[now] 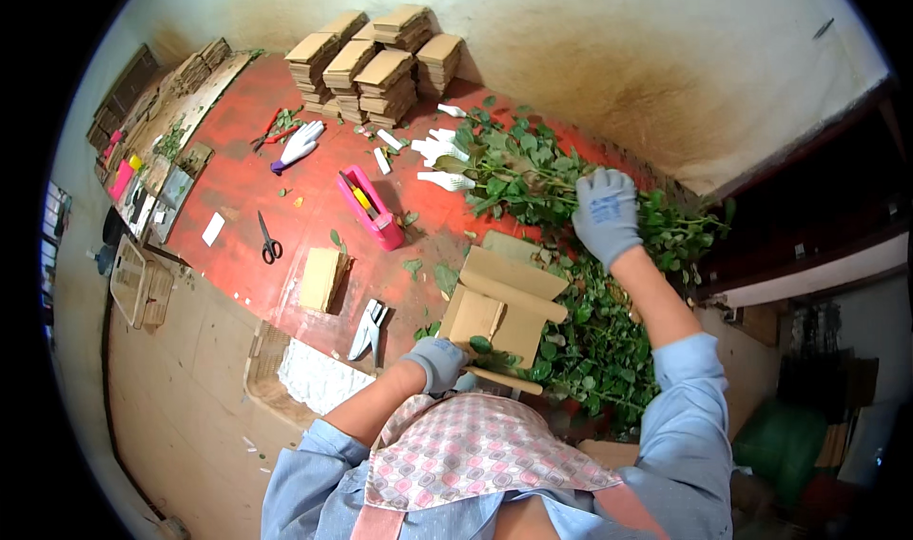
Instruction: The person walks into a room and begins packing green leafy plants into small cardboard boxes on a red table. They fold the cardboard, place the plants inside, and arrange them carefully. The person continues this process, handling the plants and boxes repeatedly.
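Observation:
My right hand, in a grey glove, is closed over leafy green stems at the far right of the red table. White mesh sleeves cover the left ends of these stems. My left hand, gloved too, is curled at the near left corner of an open cardboard tray. A short leafy stem reaches from its fingers over the tray; the fingertips are hidden. Inside the tray sits a small stack of cardboard pieces. More leafy stems lie right of the tray.
On the red table are a silver stapler-like hand tool, a cardboard stack, black scissors, a pink tape dispenser, a white glove and red-handled pruners. Cardboard stacks stand by the wall. A basket holds white material.

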`<state>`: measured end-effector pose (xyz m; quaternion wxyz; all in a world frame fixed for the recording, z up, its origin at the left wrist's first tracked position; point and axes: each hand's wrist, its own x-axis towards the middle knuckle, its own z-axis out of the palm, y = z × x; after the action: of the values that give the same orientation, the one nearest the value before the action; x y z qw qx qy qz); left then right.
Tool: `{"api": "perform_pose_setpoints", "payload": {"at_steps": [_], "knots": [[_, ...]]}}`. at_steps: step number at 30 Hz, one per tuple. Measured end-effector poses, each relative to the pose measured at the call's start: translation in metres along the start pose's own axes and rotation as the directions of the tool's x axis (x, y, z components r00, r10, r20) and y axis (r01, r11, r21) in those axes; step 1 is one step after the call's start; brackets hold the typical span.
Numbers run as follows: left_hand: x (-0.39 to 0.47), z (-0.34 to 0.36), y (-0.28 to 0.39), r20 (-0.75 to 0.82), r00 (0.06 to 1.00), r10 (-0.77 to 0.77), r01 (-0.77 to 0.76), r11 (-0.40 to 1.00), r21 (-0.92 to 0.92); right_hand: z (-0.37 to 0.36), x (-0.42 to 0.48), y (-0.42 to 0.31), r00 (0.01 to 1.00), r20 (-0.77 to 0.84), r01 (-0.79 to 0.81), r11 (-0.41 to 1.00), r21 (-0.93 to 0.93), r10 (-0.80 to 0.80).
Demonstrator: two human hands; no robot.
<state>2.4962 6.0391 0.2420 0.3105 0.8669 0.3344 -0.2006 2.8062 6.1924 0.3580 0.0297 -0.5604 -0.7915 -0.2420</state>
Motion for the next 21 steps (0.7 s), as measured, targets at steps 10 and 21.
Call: {"api": "perform_pose_setpoints", "payload": {"at_steps": [10,21], "knots": [[0.007,0.011,-0.01,-0.085,0.994,0.073,-0.074,0.997,-0.01,-0.084,-0.172,-0.074,0.898,0.439,0.019,0.999,-0.028,-0.005],[0.005,0.0,-0.006,-0.005,0.998,0.056,-0.056,0.998,-0.026,-0.024,-0.218,-0.11,0.81,0.561,-0.104,0.983,-0.15,0.171]]}}
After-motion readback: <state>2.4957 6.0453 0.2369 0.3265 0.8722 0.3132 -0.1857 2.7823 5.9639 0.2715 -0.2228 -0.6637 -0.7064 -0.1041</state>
